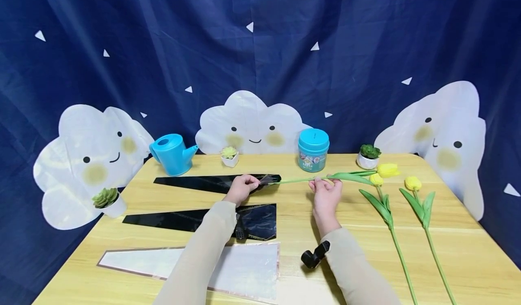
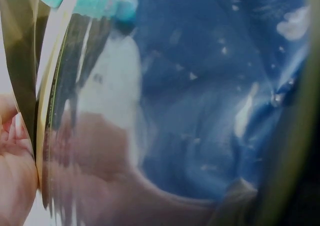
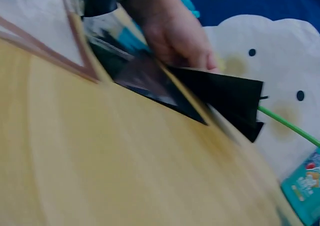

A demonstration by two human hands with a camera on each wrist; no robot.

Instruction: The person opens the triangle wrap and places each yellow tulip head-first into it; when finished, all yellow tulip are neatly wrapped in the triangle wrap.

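My left hand [image 1: 243, 188] pinches the wide end of the far black flower sleeve [image 1: 195, 183], a flat tapered bag. In the right wrist view that sleeve's mouth [image 3: 225, 93] stands lifted and parted, and a green stem [image 3: 290, 121] reaches into it. My right hand [image 1: 327, 201] pinches the stem of a yellow artificial tulip [image 1: 388, 170], which lies level with its bloom to the right. Glossy film [image 2: 200, 111] fills most of the left wrist view, with part of a hand [image 2: 17, 171] at its left edge. The stem's end inside the sleeve is hard to make out.
Nearer me lie another black sleeve [image 1: 179, 219] and a white sleeve [image 1: 248, 269]. Two more yellow tulips [image 1: 391, 226] [image 1: 426, 226] lie at the right. Behind stand a blue watering can [image 1: 172, 155], a teal jar [image 1: 313, 151] and small potted succulents [image 1: 229, 156].
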